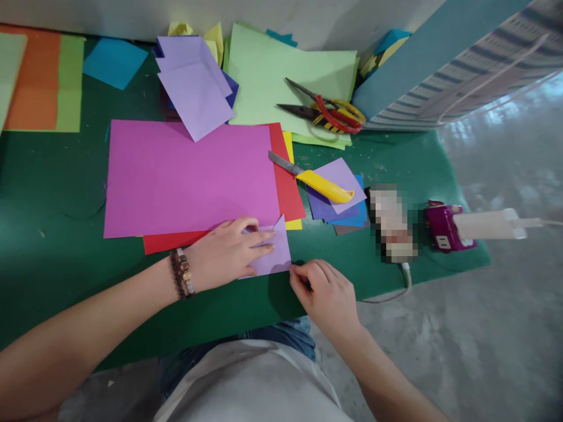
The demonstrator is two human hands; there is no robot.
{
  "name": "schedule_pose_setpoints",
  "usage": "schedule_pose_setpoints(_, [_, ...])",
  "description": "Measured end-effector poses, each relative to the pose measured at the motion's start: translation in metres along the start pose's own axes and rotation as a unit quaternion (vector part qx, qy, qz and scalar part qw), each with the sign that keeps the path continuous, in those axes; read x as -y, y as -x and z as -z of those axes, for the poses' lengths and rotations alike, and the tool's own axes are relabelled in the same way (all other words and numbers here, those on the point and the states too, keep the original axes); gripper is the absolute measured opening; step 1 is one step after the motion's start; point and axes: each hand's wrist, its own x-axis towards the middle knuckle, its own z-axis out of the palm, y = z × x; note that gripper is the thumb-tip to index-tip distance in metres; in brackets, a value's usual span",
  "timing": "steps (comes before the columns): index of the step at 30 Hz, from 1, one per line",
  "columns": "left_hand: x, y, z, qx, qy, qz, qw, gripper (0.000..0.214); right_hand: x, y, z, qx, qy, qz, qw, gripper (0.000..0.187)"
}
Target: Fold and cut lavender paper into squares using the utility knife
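Note:
A small lilac paper piece (pixel 278 257) lies on the green mat (pixel 53 234) at its near edge, one corner folded up into a point. My left hand (pixel 229 252) rests flat on it with the fingers stretched out, pressing it down. My right hand (pixel 323 296) pinches the paper's lower right corner between thumb and fingers. A beaded bracelet (pixel 182 274) circles my left wrist. Just behind the lilac piece lie a big magenta sheet (pixel 189 176) and a red sheet (pixel 288 181) under it.
A yellow-handled utility knife (pixel 314 179) lies on small purple and blue squares (pixel 338 199). Red and yellow scissors (pixel 325 111) rest on a light green sheet (pixel 272 76). Lilac squares (pixel 193 88), an orange sheet (pixel 35 76), a purple glue gun (pixel 444 225) and a patterned box (pixel 461 64) surround them.

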Motion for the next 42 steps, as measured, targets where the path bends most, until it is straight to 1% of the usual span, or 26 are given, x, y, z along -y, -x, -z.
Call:
schedule_pose_setpoints(8, [0.000,0.000,0.000,0.001,-0.003,-0.003,1.000,0.046,0.002,-0.002,0.002,-0.001,0.022,0.027,0.999,0.024])
schedule_pose_setpoints(14, [0.000,-0.001,-0.001,-0.006,-0.004,-0.004,1.000,0.046,0.004,-0.002,-0.001,-0.009,0.006,0.034,0.999,0.025])
schedule_pose_setpoints(18, [-0.001,-0.001,0.000,-0.002,-0.003,-0.002,1.000,0.047,0.006,-0.001,-0.003,-0.008,-0.026,0.015,1.000,0.024])
schedule_pose_setpoints(22, [-0.001,-0.001,0.000,0.008,0.004,0.008,1.000,0.049,0.003,0.000,-0.002,-0.009,-0.059,-0.017,0.998,0.018])
schedule_pose_setpoints(26, [-0.001,-0.001,-0.001,0.005,0.015,0.007,1.000,0.047,0.003,0.000,-0.003,-0.019,-0.064,-0.030,0.997,0.017])
schedule_pose_setpoints(31, [-0.002,-0.001,-0.001,-0.002,0.025,0.006,1.000,0.033,0.010,-0.005,-0.004,-0.001,-0.060,-0.005,0.998,0.019])
schedule_pose_setpoints(36, [-0.002,-0.001,0.000,-0.003,0.028,0.008,1.000,0.039,0.020,-0.009,-0.008,0.001,-0.058,0.018,0.998,0.019])
schedule_pose_setpoints(42, [-0.002,-0.001,0.000,-0.005,0.029,0.011,1.000,0.032,0.034,-0.014,-0.012,-0.006,-0.064,0.040,0.997,0.020])
